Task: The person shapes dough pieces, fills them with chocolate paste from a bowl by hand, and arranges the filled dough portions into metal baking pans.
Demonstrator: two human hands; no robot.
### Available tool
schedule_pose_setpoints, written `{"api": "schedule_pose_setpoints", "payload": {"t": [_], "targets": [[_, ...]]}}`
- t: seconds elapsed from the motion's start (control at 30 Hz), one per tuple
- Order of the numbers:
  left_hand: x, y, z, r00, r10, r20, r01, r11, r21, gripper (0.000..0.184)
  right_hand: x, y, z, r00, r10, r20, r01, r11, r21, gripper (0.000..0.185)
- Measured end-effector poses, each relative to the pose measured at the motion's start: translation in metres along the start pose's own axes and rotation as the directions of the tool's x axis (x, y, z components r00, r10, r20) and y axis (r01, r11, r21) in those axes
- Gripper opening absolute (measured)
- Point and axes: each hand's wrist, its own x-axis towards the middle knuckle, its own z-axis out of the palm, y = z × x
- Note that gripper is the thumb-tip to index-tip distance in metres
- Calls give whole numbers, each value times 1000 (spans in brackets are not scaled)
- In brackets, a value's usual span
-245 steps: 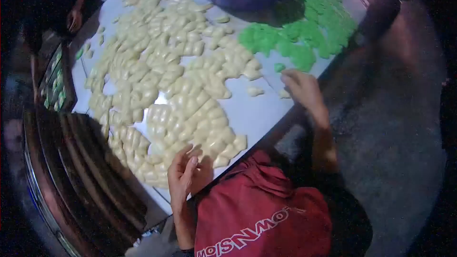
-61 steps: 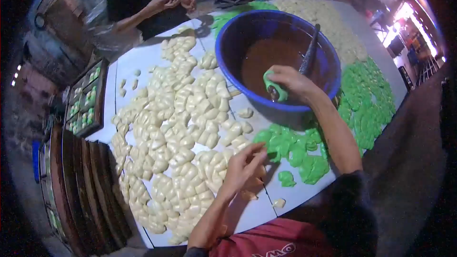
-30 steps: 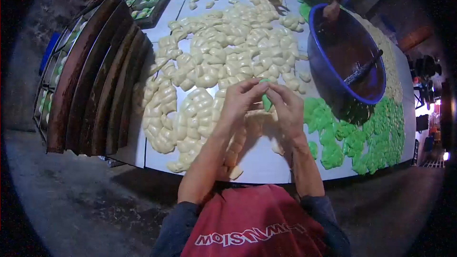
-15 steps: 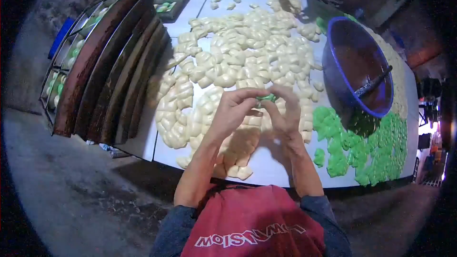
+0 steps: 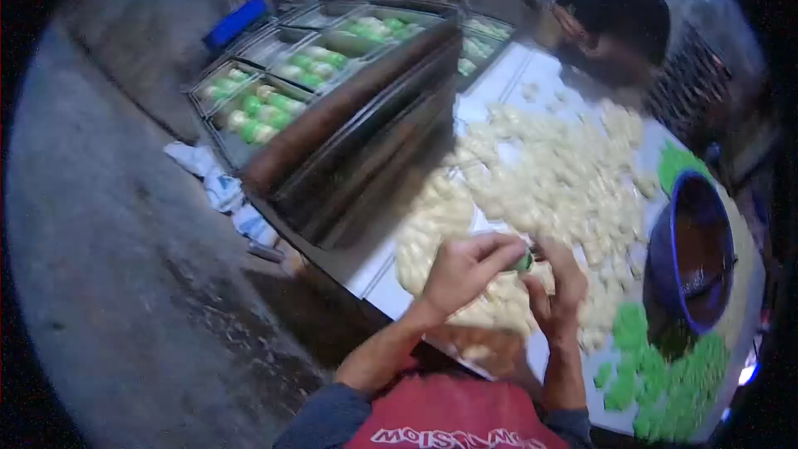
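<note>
Clearly, a small green piece sits at the fingertips over the bench, just right of the frame's centre.

Smooth, rounded and partly covered, it is held in the closed grip of the left hand; the right hand curls its fingers close beside it, and I can't tell whether that grip is closed on it. Beneath them spread glossy, pillowy cream pieces, packed edge to edge across the white top. At lower right lie flattened green lumps, near a deep blue plastic tub holding something brown. Dark-sided trays of rounded green-and-cream pieces stand at upper left.
</note>
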Motion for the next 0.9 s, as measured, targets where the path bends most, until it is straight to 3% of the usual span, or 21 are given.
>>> {"api": "schedule_pose_setpoints", "payload": {"t": [0.03, 0.07, 0.1, 0.13, 0.23, 0.27, 0.3, 0.37, 0.4, 0.43, 0.47, 0.53, 0.57, 0.6, 0.63, 0.7, 0.77, 0.8, 0.9], "targets": [[-2, 15, -13, 1000, 23, -15, -22, 999, 41, 21, 11, -9, 4, 981, -171, 89, 183, 972, -147, 34], [-3, 27, -28, 997, 73, -11, -73, 997, 25, 24, 24, -21, 9, 960, -246, 131, 264, 953, -146, 39], [-6, 48, -47, 997, -70, 12, 66, 971, 229, 41, 37, -32, 16, 934, -312, 173, 338, 929, -150, 44], [-9, 67, -63, 999, 54, -2, -52, 961, 271, 53, 51, -40, 24, 913, -365, 182, 389, 913, -124, 43], [-25, 117, -114, 930, 359, 78, -343, 769, 539, 82, 96, -68, 57, 914, -345, 215, 348, 937, 23, 40], [-28, 135, -133, 896, 428, 118, -412, 705, 577, 83, 114, -80, 69, 926, -303, 224, 294, 953, 73, 37], [-34, 154, -156, 919, 381, 103, -359, 697, 620, 73, 138, -93, 81, 919, -314, 240, 296, 949, 109, 33], [-33, 181, -206, 887, 452, 93, -388, 620, 682, 56, 176, -105, 113, 940, -277, 200, 247, 955, 164, 31], [-25, 194, -229, 870, 493, -8, -338, 608, 718, 39, 201, -104, 127, 909, -372, 186, 339, 922, 187, 33], [-6, 195, -259, 783, 621, -32, -329, 458, 826, 27, 219, -102, 143, 929, -318, 191, 278, 937, 210, 31], [19, 210, -283, 756, 649, -84, -282, 439, 853, 18, 239, -110, 159, 960, -170, 220, 112, 961, 254, 28], [72, 228, -339, 833, 537, -134, -97, 380, 920, 24, 286, -115, 194, 963, -175, 206, 138, 973, 183, 28], [108, 222, -373, 825, 563, -45, -150, 295, 944, 29, 307, -106, 214, 968, -134, 212, 90, 974, 206, 28], [141, 216, -403, 895, 445, 38, -165, 251, 954, 30, 329, -91, 234, 962, -194, 195, 172, 978, 121, 26], [166, 210, -419, 960, 280, -17, -70, 299, 952, 28, 346, -83, 250, 960, -181, 213, 176, 984, 39, 24], [198, 196, -436, 985, 132, 111, -136, 195, 971, 29, 374, -72, 277, 946, -179, 270, 205, 976, -69, 29], [225, 173, -451, 948, 64, 313, -318, 100, 943, 28, 394, -63, 299, 920, -17, 392, 94, 979, -178, 27], [235, 162, -457, 915, 20, 403, -404, 58, 913, 28, 401, -58, 308, 913, -22, 407, 112, 974, -198, 28], [225, 182, -442, 910, -180, 373, -384, -29, 923, 25, 415, -47, 331, 894, -24, 447, 133, 968, -214, 30]]}}
